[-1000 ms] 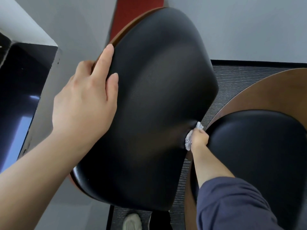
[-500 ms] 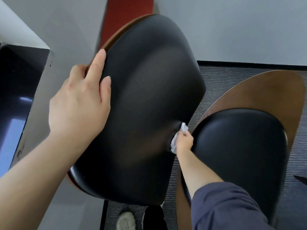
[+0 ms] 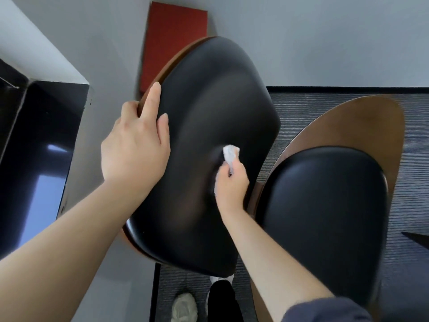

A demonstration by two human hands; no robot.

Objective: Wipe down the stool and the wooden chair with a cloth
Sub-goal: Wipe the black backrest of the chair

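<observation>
The chair's backrest (image 3: 209, 101) is standing tilted in the middle of the view. Its long axis is running from its top edge, near the wall, down to its lower edge above the floor. Its black padded face is pointing toward the camera and to the right, and its thin wooden rim (image 3: 167, 63) is showing along the left edge.

The left hand (image 3: 137, 145) is gripping the backrest's upper left edge. Two fingers are lying straight on the padding and pointing up toward the top edge, while the others are curling round the rim.

The right hand (image 3: 232, 182) is reaching onto the middle of the padded face, fingers closed round a small white cloth (image 3: 231, 154). The cloth is sitting crumpled against the padding. Its free end is sticking out above the fist and pointing toward the backrest's top, so its long axis is lying roughly along the backrest's own. A dark sleeve (image 3: 325, 310) is covering the right upper arm, below and right of the backrest.

The seat (image 3: 325, 194), black-padded on a brown wooden shell (image 3: 371, 126), is lying just right of the backrest's lower half. A red panel (image 3: 176, 38) is standing behind the backrest's top. A glossy black surface (image 3: 41, 135) is sitting well to the backrest's left. Grey carpet (image 3: 325, 105) is stretching to the backrest's right, and a pale shoe (image 3: 184, 307) is showing below its lower edge.
</observation>
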